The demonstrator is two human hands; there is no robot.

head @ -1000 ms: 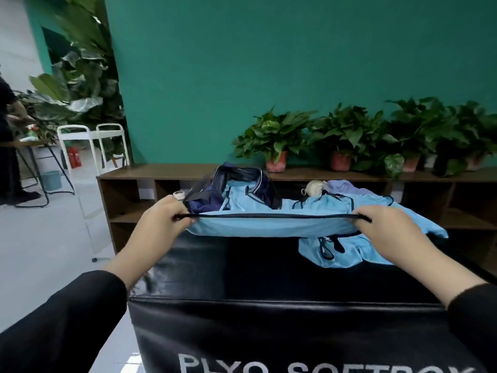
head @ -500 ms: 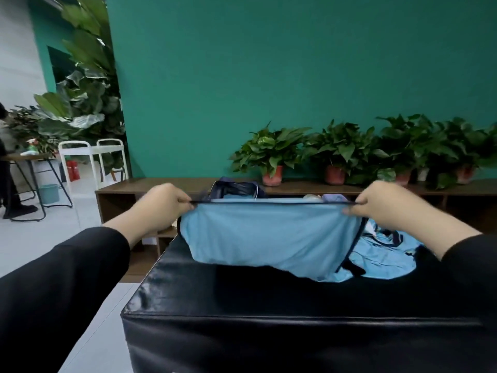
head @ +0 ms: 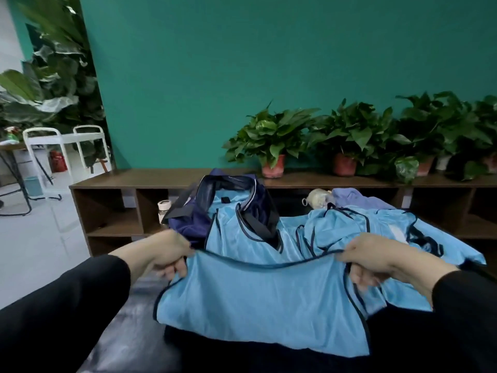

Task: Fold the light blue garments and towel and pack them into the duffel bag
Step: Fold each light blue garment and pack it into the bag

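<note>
1. Garment, lt blue w/ dark piping: sleeveless jersey type, spread over front of black padded box; upper edge lifted off the surface & stretched between both hands, sagging slightly at mid-span; lower part lies flat on box top
2. Left hand: fingers curled round garment's left upper corner, thumb on top of the piped edge; gripping cloth. Black sleeve to wrist
3. Right hand: fingers curled under garment's right upper corner, pinching the edge; gripping cloth. Black sleeve to wrist
4. Duffel bag, navy: at far side of box, left of centre, mouth open toward camera; black straps hang down its front. Another lt blue garment lies partly in/over the bag mouth; how far inside, can't tell
5. Pile of lt blue garments: far right of box, crumpled, dark trim, just beside the bag & behind the held piece
6. Lavender cloth: behind the pile, folded state unclear; could be the towel, can't confirm
7. Small pale bundle: left of lavender cloth, identity unclear
8. White-capped jar: left of bag, seen against the shelf opening
9. Wooden shelf unit: along teal wall, behind box; row of potted plants on top
10. White trolley: far left, beside large leafy plants
</note>
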